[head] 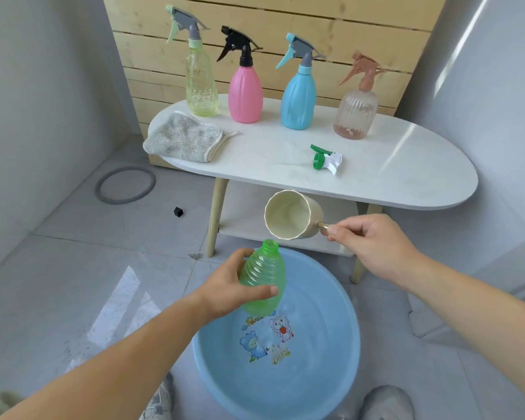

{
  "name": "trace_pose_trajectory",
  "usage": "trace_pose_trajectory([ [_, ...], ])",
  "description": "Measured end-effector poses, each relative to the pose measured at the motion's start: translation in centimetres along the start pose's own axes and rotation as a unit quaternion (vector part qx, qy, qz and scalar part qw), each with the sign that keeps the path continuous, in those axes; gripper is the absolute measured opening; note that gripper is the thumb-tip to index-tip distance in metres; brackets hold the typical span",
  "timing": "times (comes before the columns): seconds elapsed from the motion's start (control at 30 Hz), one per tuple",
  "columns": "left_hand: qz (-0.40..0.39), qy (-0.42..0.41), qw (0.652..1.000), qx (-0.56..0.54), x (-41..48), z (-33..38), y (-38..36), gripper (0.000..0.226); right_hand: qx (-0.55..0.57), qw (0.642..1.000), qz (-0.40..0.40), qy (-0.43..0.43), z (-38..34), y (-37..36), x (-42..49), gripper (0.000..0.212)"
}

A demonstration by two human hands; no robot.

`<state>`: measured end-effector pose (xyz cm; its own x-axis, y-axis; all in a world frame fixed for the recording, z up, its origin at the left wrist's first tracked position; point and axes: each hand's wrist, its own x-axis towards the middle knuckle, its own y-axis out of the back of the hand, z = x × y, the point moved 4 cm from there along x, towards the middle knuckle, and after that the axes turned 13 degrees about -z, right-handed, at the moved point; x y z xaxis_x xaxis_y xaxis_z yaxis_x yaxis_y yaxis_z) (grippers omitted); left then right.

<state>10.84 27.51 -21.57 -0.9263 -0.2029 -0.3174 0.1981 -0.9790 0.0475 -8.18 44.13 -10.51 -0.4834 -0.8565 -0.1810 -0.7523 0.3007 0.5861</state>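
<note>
Two hands are busy over the round light-blue plastic basin (340, 374) on the grey tiled floor. Your left hand (228, 286) grips the translucent green ribbed plastic bottle (265, 275) around its belly, thumb laid across the front and fingers curled behind it; the bottle has no cap, leans slightly, and its open neck points up toward the table. Your right hand (373, 247) pinches the thin handle of the cream-coloured plastic scoop cup (288, 215), thumb pressed onto the handle and the other fingers curled under. The cup is tipped on its side, mouth facing you, its lower rim just above the bottle's neck and not touching it. No water shows inside the cup.

Water lies in the basin over cartoon figures printed on its bottom. Behind it stands the white oval-topped table (406, 177) with wooden legs. On it lies the green and white trigger spray head (326, 159), well apart from the bottle. Along the back stand four spray bottles: pale yellow-green (201, 86), pink (244, 95), light blue (297, 101) and clear pinkish (355, 113). The grey folded cloth (182, 137) lies at the table's left end.
</note>
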Motion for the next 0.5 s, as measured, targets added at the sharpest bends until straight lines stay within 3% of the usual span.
trace_pose_trajectory([
  [0.5, 0.011, 0.001, 1.0, -0.003, 0.44, 0.21, 0.18, 0.06, -0.003, 0.999, 0.018, 0.038, -1.05, 0.11, 0.07, 0.014],
])
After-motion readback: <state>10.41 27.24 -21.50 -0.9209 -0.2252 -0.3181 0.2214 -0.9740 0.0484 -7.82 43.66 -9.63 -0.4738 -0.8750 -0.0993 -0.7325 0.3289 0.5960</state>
